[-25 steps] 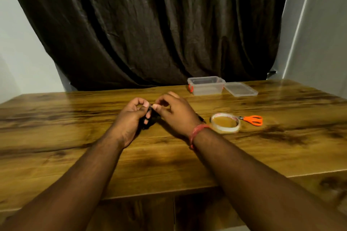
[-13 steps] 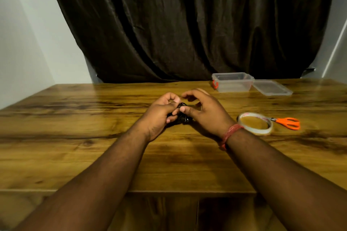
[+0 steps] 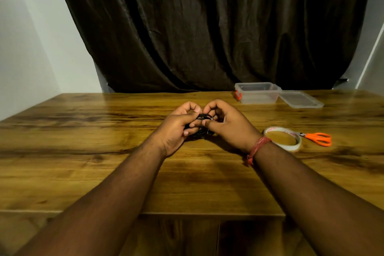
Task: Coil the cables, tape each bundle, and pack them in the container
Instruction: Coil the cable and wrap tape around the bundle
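A small black coiled cable bundle (image 3: 202,118) sits between both hands just above the middle of the wooden table (image 3: 83,131). My left hand (image 3: 178,129) grips the bundle from the left with curled fingers. My right hand (image 3: 228,124) pinches it from the right with thumb and fingers; a red thread band circles that wrist. Most of the bundle is hidden by the fingers. A roll of clear tape (image 3: 283,138) lies flat just right of my right wrist. The clear plastic container (image 3: 257,93) stands open at the back right, holding nothing I can see.
Orange-handled scissors (image 3: 318,138) lie right of the tape roll. The container's clear lid (image 3: 299,100) rests flat beside the container. A dark curtain hangs behind the table, with white walls at both sides. The table's front edge runs under my forearms.
The camera has swung left, so everything shifted right in view. My hands stay together on the cable bundle, their fingers working around it; tape, scissors and container have not moved on the table.
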The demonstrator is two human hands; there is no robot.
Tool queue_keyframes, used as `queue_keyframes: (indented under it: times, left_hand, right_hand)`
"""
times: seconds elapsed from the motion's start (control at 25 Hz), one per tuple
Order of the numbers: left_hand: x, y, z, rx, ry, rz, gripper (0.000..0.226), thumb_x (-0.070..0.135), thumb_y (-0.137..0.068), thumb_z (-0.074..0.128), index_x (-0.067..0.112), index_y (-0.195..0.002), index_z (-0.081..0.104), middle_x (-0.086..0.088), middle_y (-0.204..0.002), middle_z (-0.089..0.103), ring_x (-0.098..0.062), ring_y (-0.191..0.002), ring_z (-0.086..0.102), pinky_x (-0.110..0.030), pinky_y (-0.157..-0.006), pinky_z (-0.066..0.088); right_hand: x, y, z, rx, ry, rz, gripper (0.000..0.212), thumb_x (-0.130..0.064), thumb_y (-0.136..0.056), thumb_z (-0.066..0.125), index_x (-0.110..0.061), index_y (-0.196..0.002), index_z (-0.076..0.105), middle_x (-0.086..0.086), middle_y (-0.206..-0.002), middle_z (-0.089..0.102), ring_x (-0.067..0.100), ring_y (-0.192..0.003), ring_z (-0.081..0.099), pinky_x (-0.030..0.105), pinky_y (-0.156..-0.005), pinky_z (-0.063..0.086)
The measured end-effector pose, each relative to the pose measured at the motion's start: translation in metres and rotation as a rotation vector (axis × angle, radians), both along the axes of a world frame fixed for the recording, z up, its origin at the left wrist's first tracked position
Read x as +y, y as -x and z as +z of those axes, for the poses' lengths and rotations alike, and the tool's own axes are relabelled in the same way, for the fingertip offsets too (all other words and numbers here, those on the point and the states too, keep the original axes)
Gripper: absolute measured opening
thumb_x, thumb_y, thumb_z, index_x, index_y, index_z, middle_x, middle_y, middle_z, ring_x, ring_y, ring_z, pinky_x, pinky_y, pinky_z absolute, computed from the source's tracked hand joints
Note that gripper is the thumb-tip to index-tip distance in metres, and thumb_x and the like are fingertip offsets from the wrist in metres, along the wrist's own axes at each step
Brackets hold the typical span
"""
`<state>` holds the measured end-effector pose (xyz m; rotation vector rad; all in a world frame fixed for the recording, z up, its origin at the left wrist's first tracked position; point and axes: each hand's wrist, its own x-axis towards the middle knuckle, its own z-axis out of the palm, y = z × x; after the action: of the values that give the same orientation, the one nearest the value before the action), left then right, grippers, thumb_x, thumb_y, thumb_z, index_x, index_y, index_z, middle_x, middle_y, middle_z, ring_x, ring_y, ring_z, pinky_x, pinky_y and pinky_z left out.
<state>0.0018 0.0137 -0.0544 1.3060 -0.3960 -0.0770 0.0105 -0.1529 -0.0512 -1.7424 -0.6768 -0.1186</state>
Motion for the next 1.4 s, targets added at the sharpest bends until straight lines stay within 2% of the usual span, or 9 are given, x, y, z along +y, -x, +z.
queue_keyframes:
  times: [0.16, 0.36, 0.6, 0.72, 0.84, 0.92, 1.08, 1.2, 1.4]
  left_hand:
    - [-0.0002, 0.0014, 0.0004, -0.037, -0.021, -0.034, 0.016, 0.012, -0.101, 0.042, 0.016, -0.088, 0.05, 0.001, -0.058, 0.037, -0.004, -0.044, 0.026, -0.026, -0.053, 0.011]
    - [0.0008, 0.0026, 0.0015, -0.05, 0.001, -0.076, 0.013, 0.01, -0.1, 0.042, 0.015, -0.09, 0.048, 0.003, -0.058, 0.038, -0.002, -0.045, 0.027, -0.024, -0.054, 0.009]
    - [0.0027, 0.0025, 0.0013, -0.04, 0.052, -0.141, 0.013, 0.008, -0.1, 0.042, 0.012, -0.089, 0.048, 0.004, -0.059, 0.041, -0.002, -0.047, 0.031, -0.021, -0.052, 0.012]
    - [0.0016, 0.0042, 0.0022, -0.025, 0.037, -0.163, 0.013, 0.006, -0.1, 0.04, 0.01, -0.09, 0.047, 0.005, -0.059, 0.047, -0.001, -0.047, 0.034, -0.021, -0.052, 0.013]
    - [0.0009, 0.0048, 0.002, -0.024, 0.038, -0.196, 0.013, 0.004, -0.099, 0.04, 0.01, -0.091, 0.048, 0.006, -0.061, 0.05, -0.001, -0.05, 0.037, -0.018, -0.05, 0.017]
    - [0.0014, 0.0042, 0.0015, -0.015, 0.021, -0.189, 0.014, 0.003, -0.099, 0.04, 0.01, -0.091, 0.049, 0.006, -0.062, 0.051, -0.001, -0.051, 0.037, -0.017, -0.051, 0.019]
    - [0.004, -0.0004, -0.0014, 0.005, 0.008, -0.202, 0.01, 0.012, -0.097, 0.048, 0.015, -0.09, 0.055, -0.001, -0.065, 0.043, -0.006, -0.048, 0.032, -0.03, -0.065, 0.015]
    - [0.0049, -0.0014, -0.0019, 0.027, 0.027, -0.196, 0.008, 0.014, -0.094, 0.051, 0.014, -0.087, 0.056, -0.003, -0.064, 0.042, -0.008, -0.048, 0.03, -0.018, -0.052, 0.03]
    - [0.0061, -0.0022, -0.0022, -0.008, 0.024, -0.113, 0.015, 0.011, -0.096, 0.046, 0.012, -0.085, 0.055, 0.002, -0.061, 0.037, -0.005, -0.048, 0.028, -0.022, -0.052, 0.018]
  right_hand:
    - [0.0001, 0.0017, 0.0005, 0.077, -0.159, 0.051, 0.017, 0.008, -0.09, 0.057, 0.005, -0.106, 0.053, 0.005, -0.081, 0.054, 0.02, -0.078, 0.053, 0.026, -0.066, 0.047]
    - [0.0012, 0.0015, -0.0015, 0.123, -0.265, 0.115, 0.021, 0.012, -0.09, 0.057, -0.006, -0.102, 0.057, 0.005, -0.087, 0.057, 0.018, -0.082, 0.057, 0.026, -0.074, 0.048]
    - [0.001, 0.0014, -0.0015, 0.147, -0.297, 0.11, 0.019, 0.007, -0.088, 0.062, -0.006, -0.101, 0.062, 0.008, -0.085, 0.066, 0.018, -0.08, 0.063, 0.027, -0.077, 0.052]
    - [0.0011, 0.0007, -0.0028, 0.131, -0.27, 0.11, 0.019, 0.003, -0.087, 0.064, -0.011, -0.1, 0.062, 0.018, -0.077, 0.057, 0.026, -0.072, 0.053, 0.033, -0.069, 0.045]
    - [0.0001, 0.0027, -0.0002, 0.131, -0.308, 0.13, 0.02, 0.012, -0.089, 0.057, -0.004, -0.101, 0.056, 0.003, -0.076, 0.068, 0.013, -0.069, 0.066, 0.024, -0.065, 0.054]
    - [-0.0005, 0.0016, 0.0, 0.103, -0.322, 0.114, 0.021, 0.013, -0.087, 0.059, -0.006, -0.097, 0.057, 0.005, -0.083, 0.068, 0.015, -0.074, 0.067, 0.026, -0.069, 0.055]
    - [0.0018, 0.0029, 0.0013, 0.065, -0.303, 0.037, 0.022, 0.014, -0.086, 0.061, -0.006, -0.094, 0.059, 0.002, -0.08, 0.063, 0.009, -0.073, 0.061, 0.021, -0.067, 0.051]
    - [0.0028, 0.0036, 0.0014, 0.038, -0.244, -0.019, 0.017, 0.008, -0.086, 0.065, -0.008, -0.09, 0.062, 0.002, -0.076, 0.062, 0.015, -0.072, 0.057, 0.025, -0.066, 0.049]
    - [0.0009, 0.0034, 0.001, -0.054, -0.115, -0.121, 0.006, -0.005, -0.089, 0.067, -0.011, -0.089, 0.068, 0.002, -0.086, 0.069, 0.014, -0.082, 0.064, 0.034, -0.077, 0.055]
